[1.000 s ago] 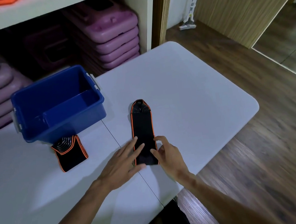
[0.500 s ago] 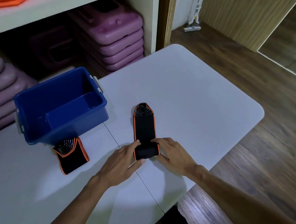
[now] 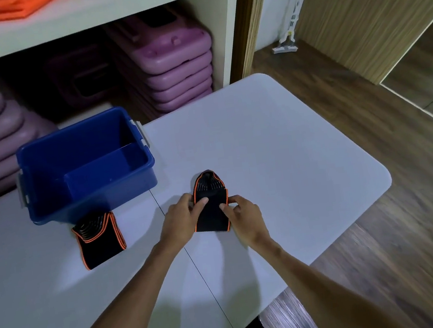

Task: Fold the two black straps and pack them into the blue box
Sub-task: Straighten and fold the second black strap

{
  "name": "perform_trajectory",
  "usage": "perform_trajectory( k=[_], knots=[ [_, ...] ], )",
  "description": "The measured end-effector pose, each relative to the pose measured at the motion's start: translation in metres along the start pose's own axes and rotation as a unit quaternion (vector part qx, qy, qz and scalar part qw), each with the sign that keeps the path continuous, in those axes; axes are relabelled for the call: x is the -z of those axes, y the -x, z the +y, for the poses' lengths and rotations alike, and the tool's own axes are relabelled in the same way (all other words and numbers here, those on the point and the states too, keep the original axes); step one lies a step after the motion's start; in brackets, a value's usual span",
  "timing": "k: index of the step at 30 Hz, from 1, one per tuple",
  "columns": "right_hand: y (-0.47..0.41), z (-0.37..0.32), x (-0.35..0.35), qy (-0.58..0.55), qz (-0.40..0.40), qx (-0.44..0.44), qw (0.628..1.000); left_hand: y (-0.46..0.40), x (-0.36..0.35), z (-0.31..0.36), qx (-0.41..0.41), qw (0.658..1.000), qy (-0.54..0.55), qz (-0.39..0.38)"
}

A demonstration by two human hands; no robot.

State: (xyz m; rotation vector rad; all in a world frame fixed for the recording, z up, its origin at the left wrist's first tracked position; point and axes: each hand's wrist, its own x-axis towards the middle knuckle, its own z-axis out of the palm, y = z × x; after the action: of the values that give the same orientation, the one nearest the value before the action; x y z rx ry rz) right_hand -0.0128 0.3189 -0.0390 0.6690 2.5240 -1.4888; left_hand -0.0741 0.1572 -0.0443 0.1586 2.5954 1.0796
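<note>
A black strap with orange edging (image 3: 211, 214) lies folded over on the white table (image 3: 277, 155). My left hand (image 3: 181, 218) pinches its left edge and my right hand (image 3: 241, 213) pinches its right edge, thumbs on top of the folded layer. A second black strap (image 3: 97, 240) lies folded to the left, just in front of the blue box (image 3: 86, 164). The box stands open, with nothing visible inside it.
A white shelf unit (image 3: 220, 31) behind the table holds stacked purple plastic steps (image 3: 175, 67) and something orange (image 3: 5, 8) above. The table's right and near edges drop to a wooden floor (image 3: 413, 248). A white mop (image 3: 287, 41) leans by the far wall.
Both hands have carried the strap's near end up and over toward the far end, so the long flat strap is now folded to about half its length.
</note>
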Motion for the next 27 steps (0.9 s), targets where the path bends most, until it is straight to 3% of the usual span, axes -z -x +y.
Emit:
perform_trajectory(
  k=[3,7,10,14,19,22,27],
  knots=[
    [0.0,-0.002,-0.004,0.05,0.025,-0.007,0.998,-0.002,-0.004,0.0,0.021,0.997,-0.061,0.033],
    [0.005,-0.002,-0.003,0.145,0.046,0.096,0.984,-0.003,-0.003,0.002,0.023,0.992,-0.112,0.054],
    [0.005,0.003,-0.007,0.243,0.017,0.144,0.959,-0.003,-0.004,0.009,0.022,0.988,-0.138,0.057],
    [-0.002,0.008,-0.005,0.169,-0.016,0.114,0.979,-0.018,-0.007,0.009,0.027,1.0,-0.01,0.01],
    [-0.01,0.002,0.003,0.127,-0.05,0.12,0.983,-0.044,0.005,0.014,0.132,0.979,0.135,-0.08],
    [-0.01,-0.002,0.005,0.068,-0.061,0.095,0.991,-0.047,0.015,0.019,0.113,0.971,0.171,-0.124],
    [-0.024,-0.008,0.002,0.023,-0.088,0.04,0.995,-0.029,0.022,0.021,0.031,0.985,0.149,-0.082]
  ],
)
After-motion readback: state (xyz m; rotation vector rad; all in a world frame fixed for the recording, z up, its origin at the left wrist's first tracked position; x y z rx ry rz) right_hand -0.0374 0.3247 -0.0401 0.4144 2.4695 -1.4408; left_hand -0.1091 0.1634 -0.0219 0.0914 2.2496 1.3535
